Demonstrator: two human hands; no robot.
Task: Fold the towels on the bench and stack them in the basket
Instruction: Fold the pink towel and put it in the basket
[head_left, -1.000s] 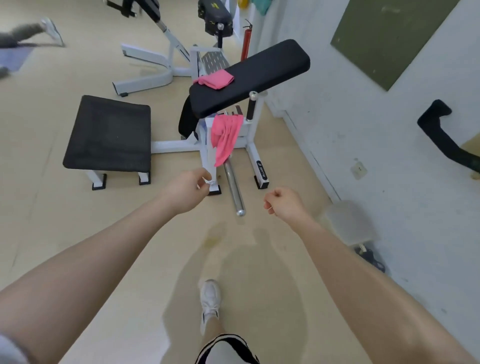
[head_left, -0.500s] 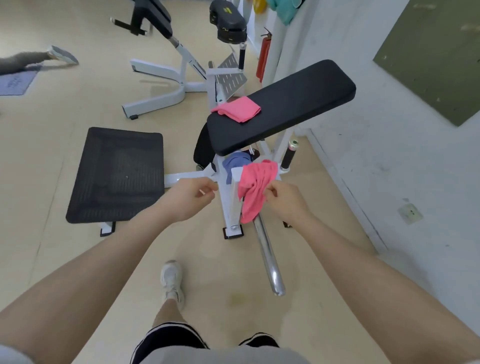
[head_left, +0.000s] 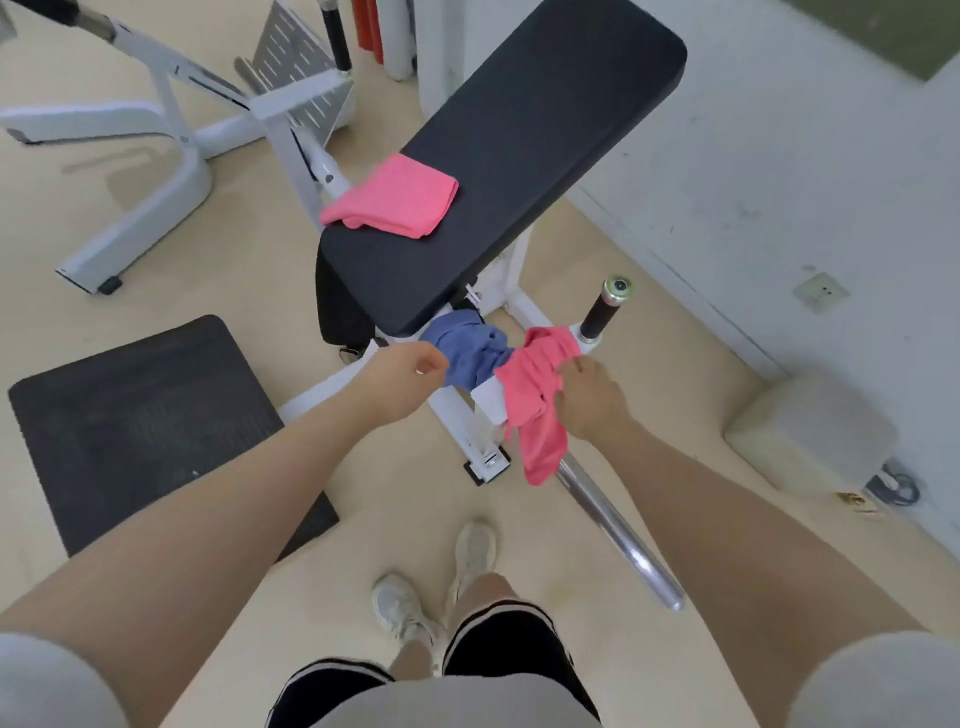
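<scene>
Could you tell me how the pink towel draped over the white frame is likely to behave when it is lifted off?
Probably floppy: the draped pink towel bunches where the right hand grips it, its tail hanging limp. Likely light, since one hand gathers it. It might drag the blue towel touching it.

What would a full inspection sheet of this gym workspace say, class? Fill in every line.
Surface: black bench pad, tilted.
Job's things: folded pink towel on the pad; crumpled pink towel and blue towel on the white frame below; basket not seen.
Clutter: chrome bar, black mat.
Hands: right hand grips the crumpled pink towel; left hand curled beside the blue towel.
Cables: nothing seen.
Surroundings: wall, second machine.
</scene>
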